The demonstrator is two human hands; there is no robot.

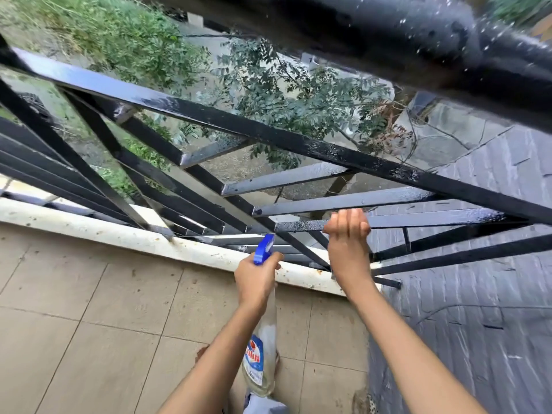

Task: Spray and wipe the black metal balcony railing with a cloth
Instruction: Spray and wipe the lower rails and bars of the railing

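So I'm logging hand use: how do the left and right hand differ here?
The left hand grips the spray bottle at its neck; the right hand curls its fingers round a wet bar of the railing. The left hand sits lower, the right hand higher. Both are bare, and neither shows a cloth.

**A:** Single view. Where is it taken from?
**B:** From a wide-angle camera worn on the person's head. It faces forward and steeply down across the railing (298,138) from the balcony side.
**A:** How near?
**B:** Very near. The top rail (388,40) is a blur along the upper edge. The left hand (257,279) on the spray bottle (263,363) and the right hand (348,237) on a bar are at arm's reach, forearms entering from the bottom edge.
**A:** What does it cover?
**B:** Tiled floor (89,324) at lower left, greenery (298,94) beyond the bars.
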